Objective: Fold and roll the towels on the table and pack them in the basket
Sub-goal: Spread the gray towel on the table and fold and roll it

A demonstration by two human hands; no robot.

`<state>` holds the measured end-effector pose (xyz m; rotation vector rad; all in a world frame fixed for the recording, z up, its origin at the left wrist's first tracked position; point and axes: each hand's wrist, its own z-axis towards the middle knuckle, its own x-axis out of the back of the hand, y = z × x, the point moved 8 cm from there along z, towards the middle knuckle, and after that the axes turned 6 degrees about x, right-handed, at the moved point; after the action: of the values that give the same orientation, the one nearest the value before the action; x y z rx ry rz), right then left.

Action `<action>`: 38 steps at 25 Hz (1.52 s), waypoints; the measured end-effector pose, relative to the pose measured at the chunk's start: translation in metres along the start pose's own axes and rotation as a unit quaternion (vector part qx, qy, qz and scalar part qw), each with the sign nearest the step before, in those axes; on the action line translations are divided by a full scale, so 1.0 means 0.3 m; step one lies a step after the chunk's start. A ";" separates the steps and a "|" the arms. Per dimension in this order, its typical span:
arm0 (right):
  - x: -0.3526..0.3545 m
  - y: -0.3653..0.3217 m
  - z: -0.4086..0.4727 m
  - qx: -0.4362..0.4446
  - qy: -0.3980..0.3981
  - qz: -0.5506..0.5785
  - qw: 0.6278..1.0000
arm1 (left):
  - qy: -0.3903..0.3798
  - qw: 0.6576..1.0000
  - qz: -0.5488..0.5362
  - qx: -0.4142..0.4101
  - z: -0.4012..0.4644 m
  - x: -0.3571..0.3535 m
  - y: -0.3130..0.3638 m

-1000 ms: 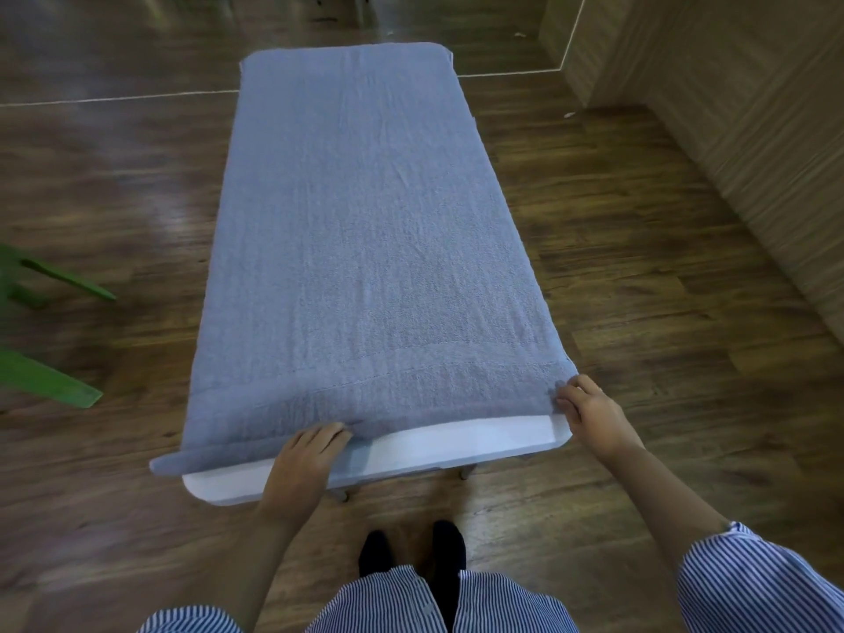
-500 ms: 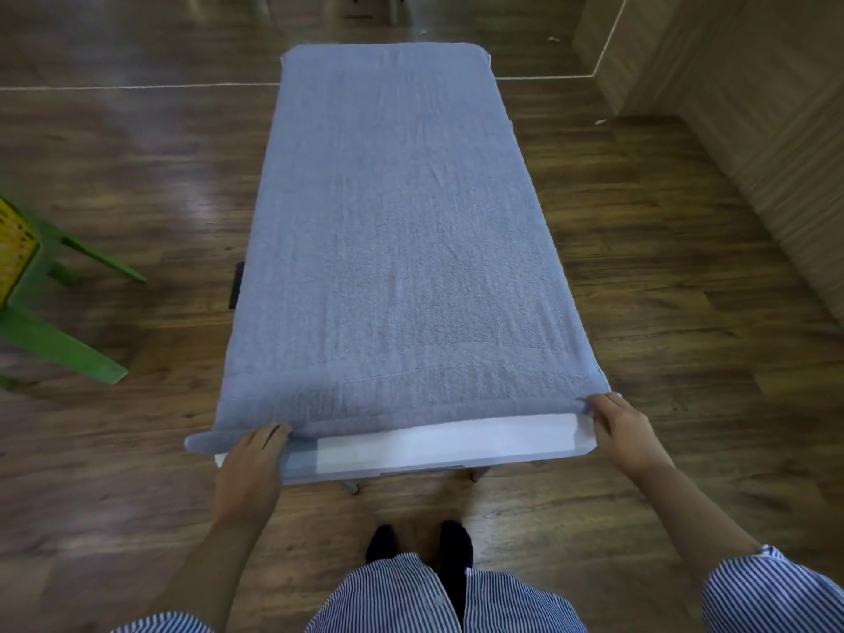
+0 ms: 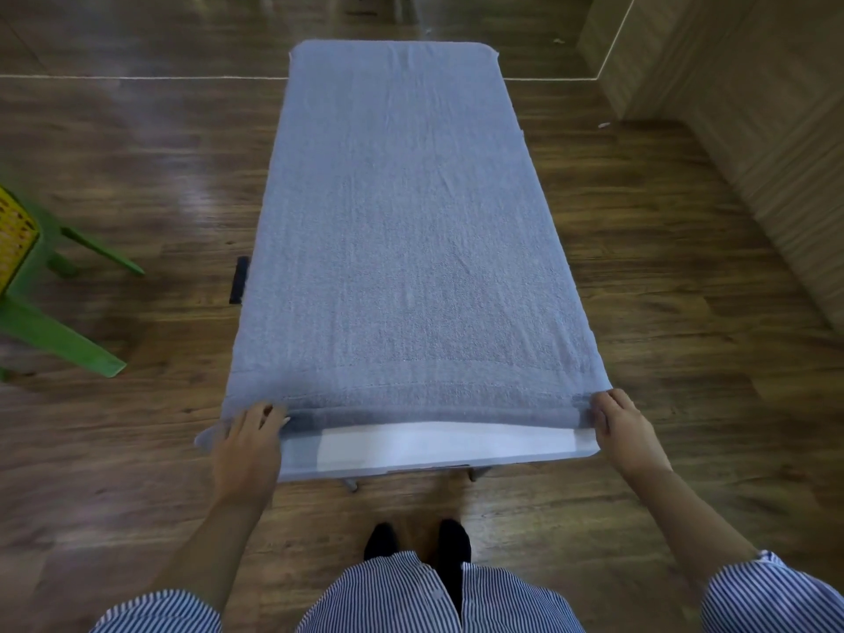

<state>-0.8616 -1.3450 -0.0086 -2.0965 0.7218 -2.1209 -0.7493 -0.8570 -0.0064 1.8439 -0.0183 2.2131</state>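
Note:
A large blue-grey towel (image 3: 402, 230) lies flat along a narrow white table (image 3: 438, 443) and covers nearly all of it. Its near edge is turned into a thin fold, and a strip of bare white tabletop shows in front. My left hand (image 3: 249, 443) is at the near left corner, fingers curled over the folded edge where the towel hangs off the table. At the near right corner my right hand (image 3: 623, 427) grips the same edge with bent fingers. A yellow basket (image 3: 16, 235) peeks in at the far left.
The basket sits on a green plastic chair (image 3: 55, 331) on the wooden floor, left of the table. A small dark part (image 3: 239, 280) sticks out from the table's left side. A wood-panelled wall (image 3: 753, 107) runs along the right.
My left hand has slid left along the near edge, from the middle to the left corner. My right hand has stayed at the right corner. The basket has come into view.

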 end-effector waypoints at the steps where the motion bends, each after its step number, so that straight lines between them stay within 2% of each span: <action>1: -0.001 -0.011 -0.009 0.006 0.003 0.001 1.000 | -0.001 1.000 -0.008 0.001 -0.004 -0.006 -0.002; 5: -0.010 -0.007 -0.034 0.016 -0.006 0.004 1.000 | 0.009 1.000 -0.017 -0.017 -0.031 -0.012 -0.030; 10: -0.014 -0.005 -0.015 0.010 -0.006 0.003 1.000 | -0.012 1.000 0.003 0.007 -0.036 -0.023 -0.061; 16: -0.002 -0.026 0.006 -0.015 0.003 0.011 1.000 | -0.137 0.989 -0.015 0.050 -0.044 -0.115 -0.143; 21: -0.004 -0.028 0.043 -0.036 -0.004 -0.028 0.999 | -0.088 0.995 0.020 0.048 -0.035 -0.086 -0.169; 25: -0.023 -0.085 0.045 -0.031 0.006 0.001 0.999 | -0.033 0.997 0.030 0.061 -0.033 -0.028 -0.189; 27: -0.045 -0.116 0.036 -0.001 0.004 0.013 1.000 | -0.040 0.990 -0.003 0.137 -0.033 -0.011 -0.219; 29: -0.058 -0.127 0.026 0.015 0.003 0.013 1.000 | -0.062 0.963 -0.064 0.255 -0.036 -0.015 -0.265; 31: -0.058 -0.126 0.020 0.012 0.009 0.011 1.000 | -0.073 0.944 -0.111 0.301 -0.040 -0.021 -0.285; 34: -0.056 -0.124 0.021 0.003 0.013 0.013 1.000 | -0.065 0.950 -0.129 0.277 -0.029 -0.010 -0.278; 38: -0.059 -0.122 0.020 -0.011 0.008 0.020 1.000 | -0.032 0.978 -0.074 0.193 -0.017 -0.007 -0.286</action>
<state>-0.8447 -1.3077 -0.0115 -2.0613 0.7865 -2.1203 -0.7360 -0.7738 -0.0229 2.0271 0.5562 2.1670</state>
